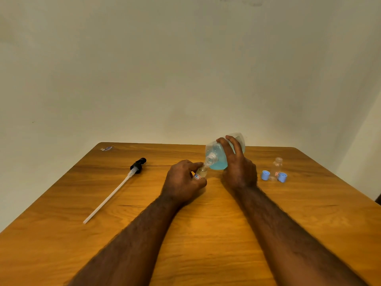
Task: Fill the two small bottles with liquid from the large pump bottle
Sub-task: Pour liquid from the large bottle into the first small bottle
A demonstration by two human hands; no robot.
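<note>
My right hand (237, 166) grips the large clear bottle (216, 155), which holds blue liquid and is tipped to the left with its open neck down. My left hand (182, 180) holds a small clear bottle (201, 172) with a red and blue label, tilted so its mouth meets the large bottle's neck. The second small bottle (277, 168) stands upright and uncapped at the right. Two blue caps (265, 175) (282, 177) lie beside it. The black pump head with its long white tube (115, 188) lies on the table at the left.
The wooden table (206, 223) has rounded far corners and stands against a plain wall. A small wrapper scrap (106, 149) lies near the far left corner.
</note>
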